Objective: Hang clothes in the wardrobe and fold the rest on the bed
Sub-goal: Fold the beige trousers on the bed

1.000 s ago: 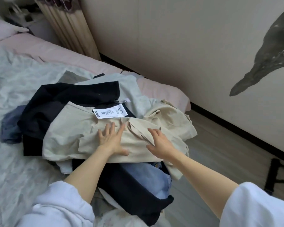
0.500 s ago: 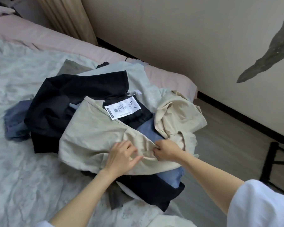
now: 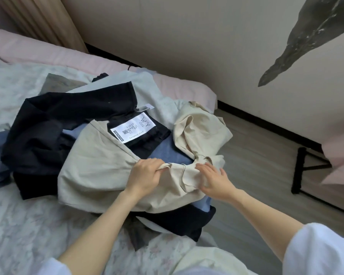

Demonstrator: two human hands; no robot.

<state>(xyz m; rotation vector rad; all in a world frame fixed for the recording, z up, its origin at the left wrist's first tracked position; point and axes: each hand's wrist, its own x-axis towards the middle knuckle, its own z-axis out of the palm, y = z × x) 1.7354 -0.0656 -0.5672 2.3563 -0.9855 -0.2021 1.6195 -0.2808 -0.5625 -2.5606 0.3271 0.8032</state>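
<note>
Two hands gather a beige garment atop a heap of clothes at the centre of the frame, on the bed.

The left hand grips a bunched fold, fingers curled round it; the right hand lies on the cloth just right of it, fingers nearly straight. The garment's length runs from frame left toward upper right. Half a second ago the hands nearly met; a white tag now shows more fully.
</note>
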